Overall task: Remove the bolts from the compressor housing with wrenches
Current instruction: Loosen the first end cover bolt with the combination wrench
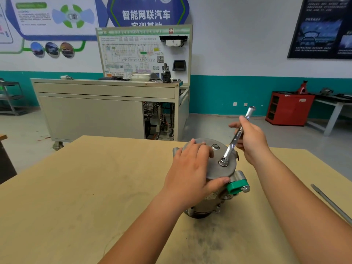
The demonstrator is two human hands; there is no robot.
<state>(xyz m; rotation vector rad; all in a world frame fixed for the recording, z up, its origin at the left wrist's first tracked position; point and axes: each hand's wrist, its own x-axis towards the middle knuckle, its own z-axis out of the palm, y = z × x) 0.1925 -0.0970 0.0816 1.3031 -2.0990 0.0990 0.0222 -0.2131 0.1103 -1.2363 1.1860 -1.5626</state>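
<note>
A grey metal compressor housing (221,169) stands upright on the wooden table (95,187). My left hand (190,168) lies over its flat top, fingers spread on the cover and thumb against the front edge. A chrome wrench (232,141) has its ring end seated on a bolt (224,161) at the right of the cover. My right hand (249,138) grips the wrench shaft, which slants up and away to the right. A second bolt (215,147) shows at the back of the cover. A green fitting (235,186) with a bolt sticks out at the front right.
A long metal bar (331,202) lies on the table at the right edge. Dark smudges mark the table in front of the housing. Behind the table stand a grey training bench (106,107) and a red cabinet (289,107).
</note>
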